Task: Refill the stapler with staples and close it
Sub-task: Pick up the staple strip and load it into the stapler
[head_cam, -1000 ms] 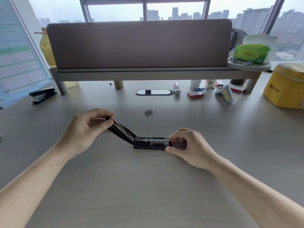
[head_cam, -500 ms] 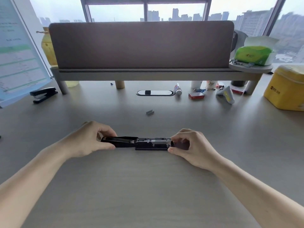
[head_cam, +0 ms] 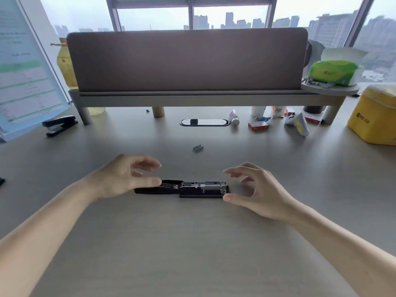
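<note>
A black stapler (head_cam: 192,189) lies flat on the desk, folded fully open, its lid stretched out to the left and its metal staple channel facing up on the right. My left hand (head_cam: 126,176) hovers over the lid end with fingers spread; the thumb tip rests at the lid. My right hand (head_cam: 255,189) is open at the channel's right end, thumb tip close to the base, fingers lifted. A small grey strip of staples (head_cam: 197,147) lies on the desk behind the stapler.
A second black stapler (head_cam: 60,125) sits at the far left near a standing sheet. A red staple box (head_cam: 258,126), a glue tube (head_cam: 234,118) and small clutter lie under the raised shelf (head_cam: 192,99). A yellow tin (head_cam: 374,116) stands at right.
The left hand swung the lid down from its raised angle until it lay flat on the desk. Both hands then let go of the stapler and opened their fingers.
</note>
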The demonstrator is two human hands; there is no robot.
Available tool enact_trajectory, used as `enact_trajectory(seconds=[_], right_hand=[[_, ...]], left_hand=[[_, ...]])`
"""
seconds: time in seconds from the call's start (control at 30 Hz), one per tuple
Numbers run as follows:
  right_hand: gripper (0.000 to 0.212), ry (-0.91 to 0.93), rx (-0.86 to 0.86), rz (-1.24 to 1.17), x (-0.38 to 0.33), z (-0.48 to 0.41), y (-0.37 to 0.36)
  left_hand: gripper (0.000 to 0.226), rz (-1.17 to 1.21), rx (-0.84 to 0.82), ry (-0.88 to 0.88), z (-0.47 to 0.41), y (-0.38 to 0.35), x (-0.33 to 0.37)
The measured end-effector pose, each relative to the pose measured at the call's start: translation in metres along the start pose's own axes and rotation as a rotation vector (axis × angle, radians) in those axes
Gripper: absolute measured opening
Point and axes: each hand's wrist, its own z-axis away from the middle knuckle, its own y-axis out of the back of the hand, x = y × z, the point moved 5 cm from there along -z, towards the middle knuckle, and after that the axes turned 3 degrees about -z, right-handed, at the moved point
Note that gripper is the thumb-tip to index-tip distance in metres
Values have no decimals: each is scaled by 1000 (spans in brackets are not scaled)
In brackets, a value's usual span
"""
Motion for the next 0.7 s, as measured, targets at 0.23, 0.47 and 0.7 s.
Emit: enact_trajectory(seconds=[0.23, 0.47, 0.7], right_hand=[[41, -79, -65, 262, 13, -51, 16], [79, -99, -148, 370, 36, -57, -7], [79, -74, -118, 364, 44, -61, -8]], left_hand=[[38, -103, 79, 68, -71, -15, 39], [54, -330, 118, 95, -136, -53, 39], [16, -380, 199, -20, -176, -68, 46]])
